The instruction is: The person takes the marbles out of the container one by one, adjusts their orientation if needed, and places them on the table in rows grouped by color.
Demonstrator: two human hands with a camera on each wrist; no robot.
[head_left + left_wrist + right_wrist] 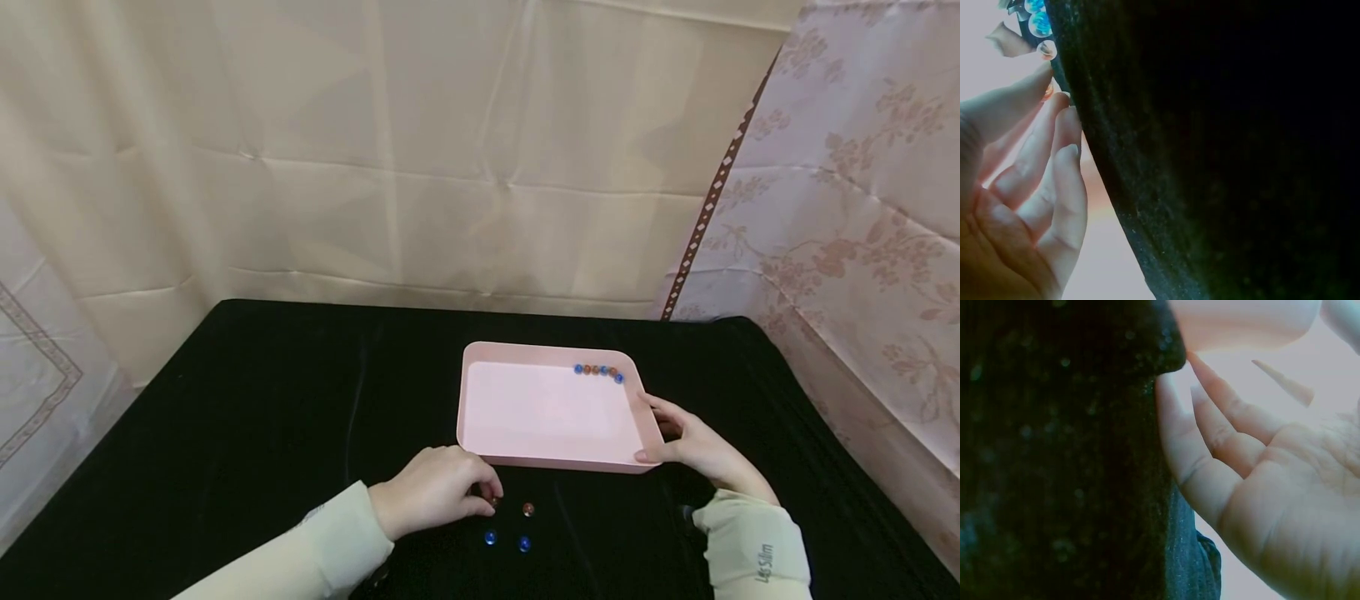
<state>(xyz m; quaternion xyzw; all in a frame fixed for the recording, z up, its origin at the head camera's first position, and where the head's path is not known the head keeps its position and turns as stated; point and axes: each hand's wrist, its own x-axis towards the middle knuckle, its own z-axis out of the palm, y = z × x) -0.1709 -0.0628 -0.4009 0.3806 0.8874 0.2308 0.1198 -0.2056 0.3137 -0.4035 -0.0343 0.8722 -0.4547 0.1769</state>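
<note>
In the head view my left hand [442, 492] is low over the black cloth, just in front of the pink tray [543, 460]. Its thumb and fingertips pinch a reddish-brown marble [495, 501], mostly covered by the fingers; a bit of orange shows between them in the left wrist view. Close by on the cloth lie another reddish-brown marble [528, 509] and two blue marbles, one left [491, 537] and one right [525, 544]. My right hand [701, 450] grips the tray's right side near its front corner, thumb on the rim. Several blue and brown marbles [596, 369] line the tray's back right corner.
Black cloth [285, 417] covers the table. A cream curtain [450, 167] hangs behind it, and a floral pink curtain [862, 167] hangs along the right. White patterned fabric [45, 400] is at the left.
</note>
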